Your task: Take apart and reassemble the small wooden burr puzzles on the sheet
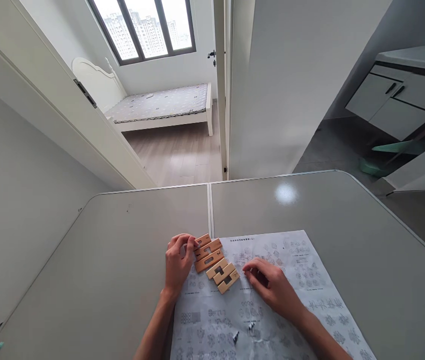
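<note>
Six wooden pieces (216,267) by my count, side by side at the top left of a printed sheet (283,305) on the grey table (152,225), between the two hands. Three darker pieces (202,263) sit farther from the wearer, with oblong slots or notches and dark digit-like marks near the ends. Lowest of those seems to read "2" at its right end; the other marks are too small to call. Three paler pieces (224,275) adjoin them on the near right, angled the other way, dark openings between them.

Left hand (178,262): fingers bent, tips at the left end of the uppermost darker piece (203,240). Can't tell if it's a pinch or just contact.

Right hand (272,285): over the sheet, half open, fingers curled, gap between thumb and forefinger. Fingertips just right of the paler pieces, apart from them.

Sheet text: one heading line up top, looks like Chinese characters, ends in brackets, probably "(二)". Below: rows of small line diagrams with captions, too fine to read. Lower middle has two small dark-and-light spots, tears or scraps, can't tell which.
</note>
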The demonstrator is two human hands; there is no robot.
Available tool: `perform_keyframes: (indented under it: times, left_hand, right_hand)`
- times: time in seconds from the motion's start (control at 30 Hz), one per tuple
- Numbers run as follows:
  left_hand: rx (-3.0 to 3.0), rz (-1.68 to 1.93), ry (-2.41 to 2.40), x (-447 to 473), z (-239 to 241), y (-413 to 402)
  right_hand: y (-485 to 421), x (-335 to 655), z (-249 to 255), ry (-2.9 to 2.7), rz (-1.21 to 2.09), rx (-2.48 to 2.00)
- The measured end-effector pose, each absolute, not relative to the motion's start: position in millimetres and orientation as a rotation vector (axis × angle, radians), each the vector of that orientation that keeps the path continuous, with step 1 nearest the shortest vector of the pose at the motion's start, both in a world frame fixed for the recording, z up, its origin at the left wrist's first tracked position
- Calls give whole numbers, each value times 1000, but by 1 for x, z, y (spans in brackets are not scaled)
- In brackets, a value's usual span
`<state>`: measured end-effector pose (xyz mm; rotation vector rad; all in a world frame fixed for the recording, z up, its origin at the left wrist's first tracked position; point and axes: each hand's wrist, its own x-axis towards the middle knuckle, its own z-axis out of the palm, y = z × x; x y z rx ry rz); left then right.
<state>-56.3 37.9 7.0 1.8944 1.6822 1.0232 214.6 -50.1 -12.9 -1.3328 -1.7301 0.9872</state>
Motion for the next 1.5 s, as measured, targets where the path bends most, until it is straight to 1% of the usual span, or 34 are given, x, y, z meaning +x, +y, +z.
perform_keyframes:
  times: [0.4,0.8,0.87,1.1,1.5]
  left_hand:
    - [2189,1029,1600,-54,-1,37]
    - [2225,1045,1608,-53,0,35]
    - [2281,989,1591,-53,5,35]
    - [2417,596,1547,-55,35,43]
    - [2613,277,1445,-51,44,61]
  right_hand:
    - [-50,215,-12,-1731,973,-1350]
    - [-49,215,-11,-1734,977,-1349]
    - [-49,215,-10,-1735,965,-1343]
    - [-49,215,-11,-1733,952,-1338]
    - [-48,215,-10,-1715,974,-1328]
